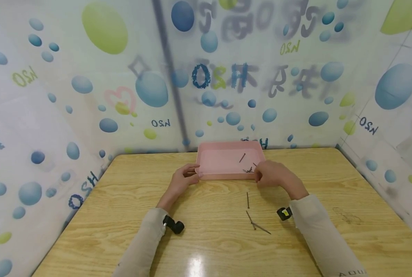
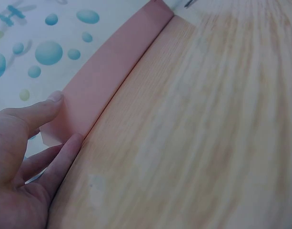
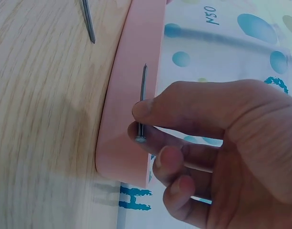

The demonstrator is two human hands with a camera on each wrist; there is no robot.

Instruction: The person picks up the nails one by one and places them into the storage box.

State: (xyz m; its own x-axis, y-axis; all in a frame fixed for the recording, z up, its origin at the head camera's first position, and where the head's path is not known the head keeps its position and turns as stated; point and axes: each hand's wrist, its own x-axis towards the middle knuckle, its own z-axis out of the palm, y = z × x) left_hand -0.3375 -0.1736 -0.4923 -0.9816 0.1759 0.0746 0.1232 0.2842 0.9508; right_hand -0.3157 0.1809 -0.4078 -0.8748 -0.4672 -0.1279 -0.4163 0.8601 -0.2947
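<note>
A shallow pink tray (image 1: 226, 176) stands at the table's far edge. My left hand (image 1: 183, 179) holds its near left corner, the thumb against the front wall and the fingers beside the corner. Over the near right corner, my right hand (image 1: 273, 174) pinches a metal nail (image 3: 143, 95) between thumb and index finger, its head toward the palm side. Several nails (image 1: 249, 170) lie in the tray's right part, with another nail (image 1: 242, 158) farther back. On the table nearer me lie a single nail (image 1: 248, 200) and two nails (image 1: 261, 227) that touch each other.
The wooden table (image 1: 209, 215) carries a faint outline mark (image 1: 347, 216) at right. A patterned curtain (image 1: 223, 104) hangs directly behind the tray and along both sides. Black wrist cameras (image 1: 174, 225) are strapped over both sleeves.
</note>
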